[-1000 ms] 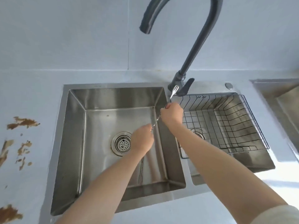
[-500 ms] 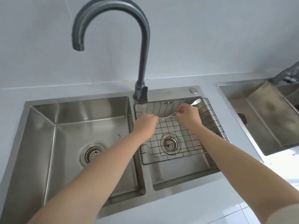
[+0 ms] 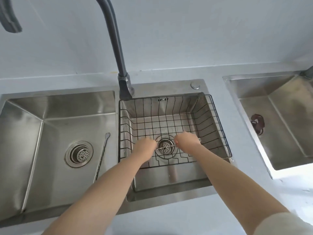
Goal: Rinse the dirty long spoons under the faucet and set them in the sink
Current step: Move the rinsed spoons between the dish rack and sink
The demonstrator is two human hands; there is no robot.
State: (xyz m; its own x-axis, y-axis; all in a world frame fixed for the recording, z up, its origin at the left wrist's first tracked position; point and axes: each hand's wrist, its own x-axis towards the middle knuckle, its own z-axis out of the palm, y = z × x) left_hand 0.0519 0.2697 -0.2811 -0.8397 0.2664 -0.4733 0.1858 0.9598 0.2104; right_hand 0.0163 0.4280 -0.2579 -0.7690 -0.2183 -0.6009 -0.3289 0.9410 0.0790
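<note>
Both hands [image 3: 169, 146] lowered, two long spoons [image 3: 166, 147]

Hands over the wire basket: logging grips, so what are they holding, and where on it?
A thin utensil, held at both ends: left hand, right hand.

Both hands were over the black wire basket [image 3: 218, 119] in the right steel sink basin [image 3: 169, 180]. Left hand [image 3: 145, 148] and right hand [image 3: 188, 141] each pinched one end of a thin twisted-metal utensil [image 3: 166, 147], held level above the drain strainer [image 3: 165, 146]. Its head was hidden behind the right hand. A second long twisted-handle spoon [image 3: 102, 153] lay in the left basin [image 3: 42, 133], beside its drain [image 3: 79, 154]. Dark grey gooseneck faucet [image 3: 116, 48] stood between basins.
</note>
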